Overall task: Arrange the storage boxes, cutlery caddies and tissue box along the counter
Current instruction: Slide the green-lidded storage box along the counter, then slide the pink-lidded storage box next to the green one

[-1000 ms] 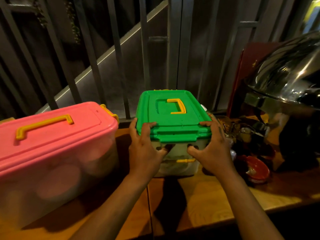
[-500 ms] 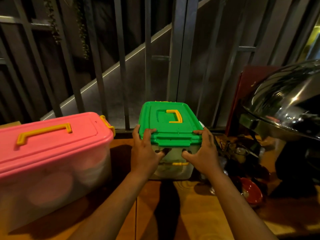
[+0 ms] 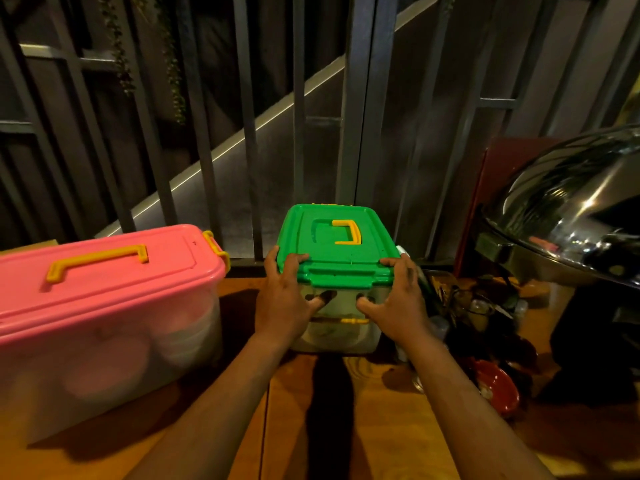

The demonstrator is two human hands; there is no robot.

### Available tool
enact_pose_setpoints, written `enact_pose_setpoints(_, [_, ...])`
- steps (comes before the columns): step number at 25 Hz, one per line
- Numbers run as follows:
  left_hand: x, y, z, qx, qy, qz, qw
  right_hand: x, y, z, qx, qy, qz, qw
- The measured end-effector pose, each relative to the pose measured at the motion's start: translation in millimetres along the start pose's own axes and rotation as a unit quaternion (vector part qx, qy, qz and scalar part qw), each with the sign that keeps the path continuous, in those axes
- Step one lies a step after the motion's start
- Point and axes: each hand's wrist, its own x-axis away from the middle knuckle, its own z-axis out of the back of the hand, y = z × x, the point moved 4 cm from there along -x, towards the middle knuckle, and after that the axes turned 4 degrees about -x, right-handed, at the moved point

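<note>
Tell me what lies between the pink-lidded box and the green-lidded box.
In the head view, only bare wooden counter in shadow separates the pink-lidded box from the green-lidded box; the left hand grips the green box's near corner.

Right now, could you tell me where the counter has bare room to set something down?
Bare wood lies in front of the green-lidded box, between the forearms, and in the narrow gap between it and the pink-lidded box. To the right it is crowded: small items, a red bowl and the chafing dish.
</note>
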Motion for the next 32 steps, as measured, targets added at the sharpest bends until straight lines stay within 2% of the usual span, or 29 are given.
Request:
enact_pose_setpoints(2, [3,-1,8,-0.038,-0.035,-0.006,0.999,2,-2,5,0.014,-0.021,-0.002,1.0])
enact_pose_setpoints(4, [3,-3,17,-0.08,-0.068,-0.03,0.994,3,2,6,0.078,-0.046,-0.02,0.996])
enact_pose_setpoints(5, [8,-1,27,-0.1,-0.064,-0.044,0.992,8,-2,8,0.112,-0.044,-0.021,0.993])
enact_pose_setpoints(7, [24,-1,53,-0.127,-0.017,-0.072,0.989,21,-25,10,0.14,0.012,0.026,0.99])
enact_pose_setpoints(10, [50,-18,91,-0.151,0.021,-0.083,0.985,41,-75,-9,0.127,0.064,0.092,0.986])
enact_pose_setpoints(16, [83,-77,179,-0.204,0.098,-0.062,0.972,80,-161,-80,0.084,0.021,0.144,0.986])
enact_pose_setpoints(21, [100,-152,269,-0.261,0.084,-0.017,0.961,109,-246,-156,0.026,0.026,0.181,0.983])
enact_pose_setpoints(24, [98,-203,313,-0.281,0.081,-0.002,0.956,126,-289,-204,0.047,0.005,0.193,0.98])
enact_pose_setpoints(26, [94,-236,331,-0.256,0.055,0.015,0.965,134,-314,-233,0.041,-0.016,0.161,0.986])
enact_pose_setpoints(29, [82,-272,332,-0.115,-0.037,0.031,0.992,146,-349,-263,0.053,-0.032,0.147,0.987])
enact_pose_setpoints(32, [63,-305,340,-0.06,-0.019,0.032,0.998,151,-364,-280,0.062,-0.061,0.121,0.989])
